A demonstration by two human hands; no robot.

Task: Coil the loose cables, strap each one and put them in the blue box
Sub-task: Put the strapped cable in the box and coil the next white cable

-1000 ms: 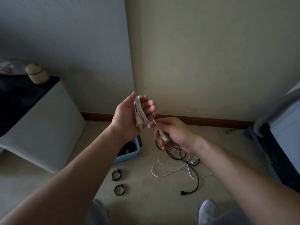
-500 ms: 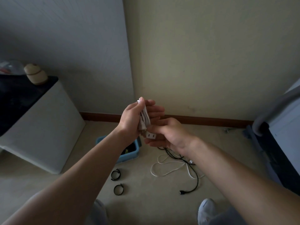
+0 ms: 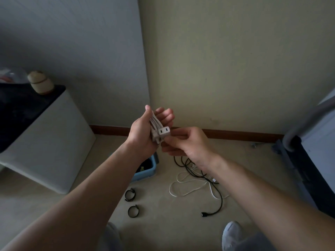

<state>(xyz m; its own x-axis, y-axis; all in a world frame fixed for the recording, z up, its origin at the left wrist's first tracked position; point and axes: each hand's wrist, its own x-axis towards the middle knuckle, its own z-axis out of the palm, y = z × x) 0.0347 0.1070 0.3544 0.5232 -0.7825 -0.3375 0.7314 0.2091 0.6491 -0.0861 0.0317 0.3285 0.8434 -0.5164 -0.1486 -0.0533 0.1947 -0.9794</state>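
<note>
Cabinet (image 3: pixel 45 142), white with a dark top, stands at far left against the grey wall, a small beige jar (image 3: pixel 40 83) on it. Right of it, the left hand (image 3: pixel 143 133) wraps a white coiled cable (image 3: pixel 154 127) in its grip, thumb on the near side, fingers curled behind the loops. Touching it, the right hand (image 3: pixel 184 144) pinches the cable's white two-slot connector (image 3: pixel 164 131) against the bundle's lower end. Below the hands, the blue box (image 3: pixel 147 170) sits on the beige floor (image 3: pixel 163 223), partly hidden by the left forearm. Two black straps (image 3: pixel 130 194) lie near it. Further right, a loose black cable (image 3: pixel 215 192) and a thin white cable (image 3: pixel 183 185) lie tangled together. Dark furniture fills the right edge.
</note>
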